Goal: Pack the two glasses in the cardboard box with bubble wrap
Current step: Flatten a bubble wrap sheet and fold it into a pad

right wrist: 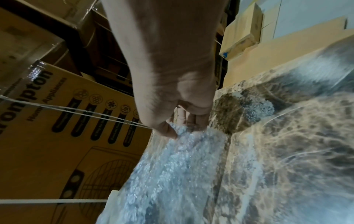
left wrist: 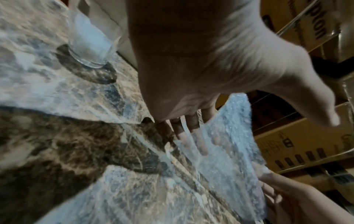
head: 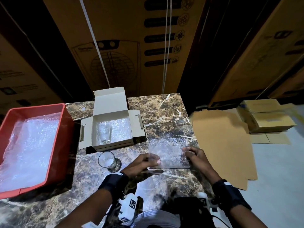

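Both hands hold a clear sheet of bubble wrap [head: 169, 152] above the marble table. My left hand [head: 148, 161] pinches its near left edge, thumb on top. My right hand [head: 191, 153] pinches its right edge. The sheet [left wrist: 228, 145] rises from my left fingers [left wrist: 189, 130] in the left wrist view, and in the right wrist view it [right wrist: 172, 166] hangs from my right fingers [right wrist: 168, 128]. One glass [head: 104, 132] lies in the open cardboard box [head: 98, 146], on bubble wrap lining. A second glass [head: 107, 160] stands upright on the table just in front of the box, left of my left hand.
A red tray [head: 65, 116] holding more bubble wrap [head: 29, 145] sits at the table's left. The marble table [head: 164, 116] ends just right of my right hand. Flat cardboard [head: 222, 145] and small boxes [head: 264, 117] lie on the floor. Large cartons stand behind.
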